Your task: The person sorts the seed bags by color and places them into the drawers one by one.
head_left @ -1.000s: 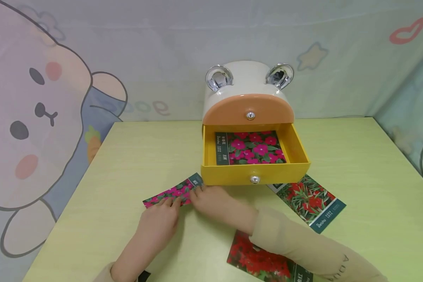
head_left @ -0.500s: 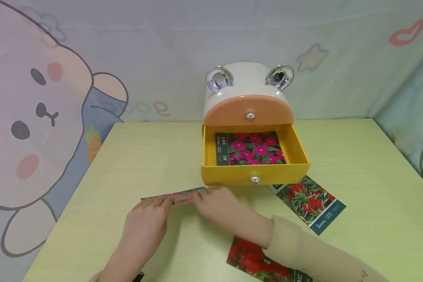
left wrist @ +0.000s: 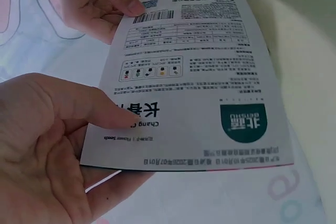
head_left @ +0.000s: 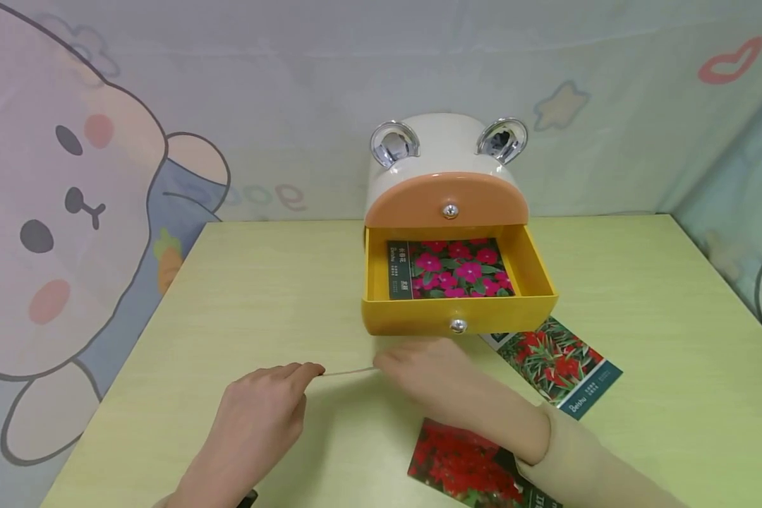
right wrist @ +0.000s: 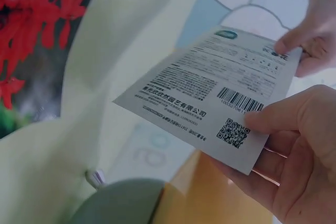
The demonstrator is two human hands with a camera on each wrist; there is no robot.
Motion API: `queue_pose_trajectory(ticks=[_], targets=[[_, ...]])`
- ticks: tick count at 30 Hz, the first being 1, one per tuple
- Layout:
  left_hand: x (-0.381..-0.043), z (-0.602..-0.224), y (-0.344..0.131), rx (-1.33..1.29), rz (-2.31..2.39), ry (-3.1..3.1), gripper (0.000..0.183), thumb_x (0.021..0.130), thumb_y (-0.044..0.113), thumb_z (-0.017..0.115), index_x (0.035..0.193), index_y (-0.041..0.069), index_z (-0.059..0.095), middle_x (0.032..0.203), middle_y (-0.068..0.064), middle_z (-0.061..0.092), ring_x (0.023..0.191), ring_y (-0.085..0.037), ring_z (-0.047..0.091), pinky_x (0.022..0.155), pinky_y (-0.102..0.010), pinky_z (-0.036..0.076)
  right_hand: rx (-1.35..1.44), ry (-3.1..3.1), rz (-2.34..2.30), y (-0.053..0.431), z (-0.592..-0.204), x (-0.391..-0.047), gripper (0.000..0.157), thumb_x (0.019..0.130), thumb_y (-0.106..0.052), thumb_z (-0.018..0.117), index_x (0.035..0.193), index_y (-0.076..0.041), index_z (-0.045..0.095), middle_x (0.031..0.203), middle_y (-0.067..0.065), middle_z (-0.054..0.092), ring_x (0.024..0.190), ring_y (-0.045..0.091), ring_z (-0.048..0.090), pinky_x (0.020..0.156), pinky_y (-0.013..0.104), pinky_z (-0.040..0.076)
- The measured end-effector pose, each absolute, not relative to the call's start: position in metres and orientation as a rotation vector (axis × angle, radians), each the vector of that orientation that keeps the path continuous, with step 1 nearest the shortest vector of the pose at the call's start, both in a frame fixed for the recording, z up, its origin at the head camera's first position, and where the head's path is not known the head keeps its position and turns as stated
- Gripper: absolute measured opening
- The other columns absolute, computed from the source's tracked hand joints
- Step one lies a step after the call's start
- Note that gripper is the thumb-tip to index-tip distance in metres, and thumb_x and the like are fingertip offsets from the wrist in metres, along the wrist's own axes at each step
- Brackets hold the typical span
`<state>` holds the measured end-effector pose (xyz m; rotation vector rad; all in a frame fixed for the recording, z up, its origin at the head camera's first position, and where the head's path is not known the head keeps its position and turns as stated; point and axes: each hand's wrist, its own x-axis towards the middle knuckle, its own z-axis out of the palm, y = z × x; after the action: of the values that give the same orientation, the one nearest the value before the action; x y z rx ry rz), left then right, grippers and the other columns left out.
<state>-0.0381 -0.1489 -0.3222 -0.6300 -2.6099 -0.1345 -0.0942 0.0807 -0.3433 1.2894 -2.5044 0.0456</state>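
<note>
Having tilted the packet [left wrist: 199, 72] edge-on, we pinch it with left fingers [left wrist: 94, 105] and right fingers [right wrist: 283, 114], apparently inspecting; drawer [head_left: 413, 319] stowage likely requires levelling.

Left hand [head_left: 263, 402]: back up, pinching, fingertips [head_left: 310, 370] turned toward the right hand [head_left: 428, 370].
Left thumb [left wrist: 107, 111]: laid opposite its curled fingers [left wrist: 116, 190].
Left forearm [head_left: 206, 476]: slants back from those fingers.
Right hand: pinching too, apart from the left fingertips.
Right thumb [right wrist: 275, 116]: opposite its own bent fingers [right wrist: 253, 184].
Right sleeve [head_left: 597, 462]: starts well behind the fingers, forearm [head_left: 502, 418] bare between.
</note>
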Motion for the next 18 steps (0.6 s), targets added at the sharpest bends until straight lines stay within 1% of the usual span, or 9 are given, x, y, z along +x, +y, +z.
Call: queue_pose_trajectory(ticks=[2, 5, 6, 8, 13, 15, 18], targets=[[-0.037, -0.320, -0.147, -0.651, -0.152, -2.593, 0.036, 0.066, -0.012, 0.065, 0.090, 0.015, 0.072, 0.079, 0.009, 0.073, 0.052, -0.009, 0.055, 0.045, -0.016, 0.035, 1.276, -2.529, 0.076, 0.087, -0.338, -0.090, 0.025, 0.072, 0.000, 0.069, 0.089, -0.018, 0.062, 0.066, -0.010, 0.057, 0.053, 0.005, 0.043, 0.043, 0.015, 0.022], [-0.036, -0.316, -0.144, -0.697, -0.186, -2.553, 0.037, 0.064, -0.011, 0.065, 0.088, 0.015, 0.071, 0.078, 0.010, 0.073, 0.051, -0.006, 0.054, 0.045, -0.014, 0.034, 1.250, -2.549, 0.098, 0.096, -0.331, -0.083, 0.027, 0.069, -0.001, 0.070, 0.087, -0.019, 0.061, 0.064, -0.010, 0.054, 0.053, 0.005, 0.041, 0.044, 0.016, 0.024], [-0.036, -0.315, -0.143, -0.712, -0.196, -2.538, 0.037, 0.063, -0.011, 0.065, 0.088, 0.016, 0.071, 0.078, 0.010, 0.072, 0.052, -0.006, 0.055, 0.045, -0.014, 0.035, 1.243, -2.549, 0.107, 0.100, -0.328, -0.081, 0.027, 0.069, -0.001, 0.070, 0.087, -0.019, 0.061, 0.064, -0.011, 0.053, 0.053, 0.005, 0.041, 0.044, 0.016, 0.025], [-0.035, -0.313, -0.141, -0.737, -0.215, -2.511, 0.037, 0.062, -0.011, 0.065, 0.087, 0.016, 0.071, 0.077, 0.011, 0.072, 0.053, -0.004, 0.055, 0.046, -0.013, 0.036, 1.241, -2.548, 0.140, 0.106, -0.323, -0.077, 0.026, 0.071, -0.002, 0.071, 0.087, -0.019, 0.061, 0.065, -0.012, 0.054, 0.054, 0.004, 0.042, 0.045, 0.015, 0.028], [-0.035, -0.307, -0.134, -0.770, -0.266, -2.508, 0.037, 0.064, -0.009, 0.065, 0.089, 0.017, 0.069, 0.076, 0.013, 0.069, 0.054, -0.001, 0.049, 0.048, -0.012, 0.036, 1.231, -2.564, 0.277, 0.122, -0.309, -0.068, 0.020, 0.079, -0.006, 0.073, 0.090, -0.020, 0.064, 0.072, -0.013, 0.062, 0.058, 0.001, 0.047, 0.050, 0.013, 0.037], [-0.035, -0.305, -0.130, -0.797, -0.281, -2.511, 0.038, 0.066, -0.009, 0.064, 0.092, 0.018, 0.068, 0.075, 0.013, 0.069, 0.056, 0.000, 0.050, 0.050, -0.012, 0.038, 1.212, -2.584, 0.309, 0.128, -0.305, -0.065, 0.021, 0.080, -0.005, 0.071, 0.093, -0.020, 0.064, 0.076, -0.013, 0.064, 0.061, 0.001, 0.051, 0.052, 0.014, 0.040], [-0.036, -0.301, -0.125, -0.852, -0.311, -2.520, 0.038, 0.069, -0.009, 0.062, 0.097, 0.018, 0.066, 0.068, 0.014, 0.065, 0.055, 0.000, 0.049, 0.051, -0.013, 0.039, 1.184, -2.624, 0.330, 0.140, -0.300, -0.061, 0.028, 0.081, 0.000, 0.068, 0.100, -0.020, 0.065, 0.086, -0.012, 0.067, 0.070, 0.004, 0.059, 0.056, 0.016, 0.045]])
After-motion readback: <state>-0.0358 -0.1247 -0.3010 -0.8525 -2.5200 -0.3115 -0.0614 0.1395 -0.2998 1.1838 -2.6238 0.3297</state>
